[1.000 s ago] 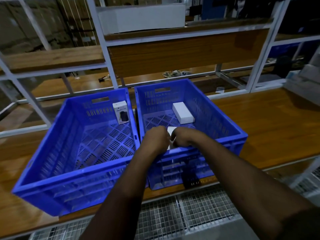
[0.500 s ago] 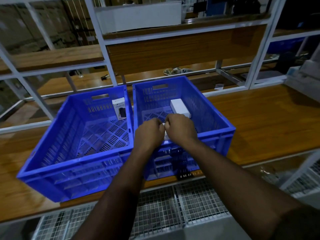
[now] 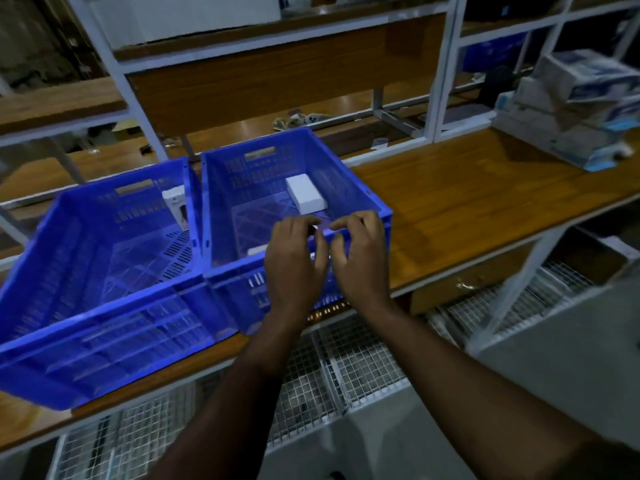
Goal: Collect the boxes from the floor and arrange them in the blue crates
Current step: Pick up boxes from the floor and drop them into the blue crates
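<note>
Two crates are sitting side by side on the desk [image 3: 467, 199]: the left crate [image 3: 104, 258] holding one box [image 3: 176, 206], the right crate [image 3: 349, 188] holding one white box [image 3: 305, 194] and seemingly a third [image 3: 256, 251], half-hidden. Both hands, left [image 3: 294, 258] and right [image 3: 360, 258], are hovering over its near rim, fingers loosely spread, gripping nothing.

A long wooden counter [image 3: 467, 199] ran left to right. Two blue crates sat on it side by side, touching: the left crate [image 3: 86, 258] overhanging the near edge, the right crate [image 3: 349, 188] beside it. Stacked packages [image 3: 578, 109] rested at the far right.
</note>
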The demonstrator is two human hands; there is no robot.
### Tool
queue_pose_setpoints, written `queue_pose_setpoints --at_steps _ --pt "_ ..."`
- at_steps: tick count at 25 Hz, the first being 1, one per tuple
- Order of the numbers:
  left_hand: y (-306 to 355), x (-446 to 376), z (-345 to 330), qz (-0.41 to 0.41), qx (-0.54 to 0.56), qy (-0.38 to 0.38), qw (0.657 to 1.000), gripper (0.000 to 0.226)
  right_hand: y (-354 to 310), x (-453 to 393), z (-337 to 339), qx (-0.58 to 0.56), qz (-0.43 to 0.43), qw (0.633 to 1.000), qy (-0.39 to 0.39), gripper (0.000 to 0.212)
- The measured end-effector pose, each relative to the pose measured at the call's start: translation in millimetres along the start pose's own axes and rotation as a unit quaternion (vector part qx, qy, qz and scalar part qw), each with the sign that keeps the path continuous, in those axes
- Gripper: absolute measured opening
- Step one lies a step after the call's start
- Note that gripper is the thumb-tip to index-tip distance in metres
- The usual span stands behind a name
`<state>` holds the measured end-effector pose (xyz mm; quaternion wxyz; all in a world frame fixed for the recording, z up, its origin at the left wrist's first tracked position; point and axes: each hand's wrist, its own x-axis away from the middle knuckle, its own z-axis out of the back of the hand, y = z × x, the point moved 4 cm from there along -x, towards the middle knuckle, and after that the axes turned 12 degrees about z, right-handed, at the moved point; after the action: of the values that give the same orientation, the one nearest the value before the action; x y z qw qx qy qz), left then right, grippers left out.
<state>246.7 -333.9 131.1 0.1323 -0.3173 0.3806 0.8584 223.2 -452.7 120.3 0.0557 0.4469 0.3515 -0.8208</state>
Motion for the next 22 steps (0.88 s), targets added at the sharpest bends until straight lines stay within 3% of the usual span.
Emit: queue_pose_setpoints --at_steps 3,9,15,22 --pt "18 22 -25 0.019 0.046 -0.049 0.998 0.009 18 16 27 0.03 -0.06 0.998 0.015 0.01" --pt "25 53 -93 0.003 0.027 -0.209 0.978 0.041 64 50 63 0.124 -0.184 0.974 -0.041 0.013" --pt "29 83 -147 -0.007 0.033 -0.377 0.925 0.043 87 99 96 0.264 -0.307 0.912 -0.062 0.017" --pt "76 162 -173 -0.123 0.043 -0.529 0.839 0.037 68 194 153 0.346 -0.473 0.81 0.022 0.017"
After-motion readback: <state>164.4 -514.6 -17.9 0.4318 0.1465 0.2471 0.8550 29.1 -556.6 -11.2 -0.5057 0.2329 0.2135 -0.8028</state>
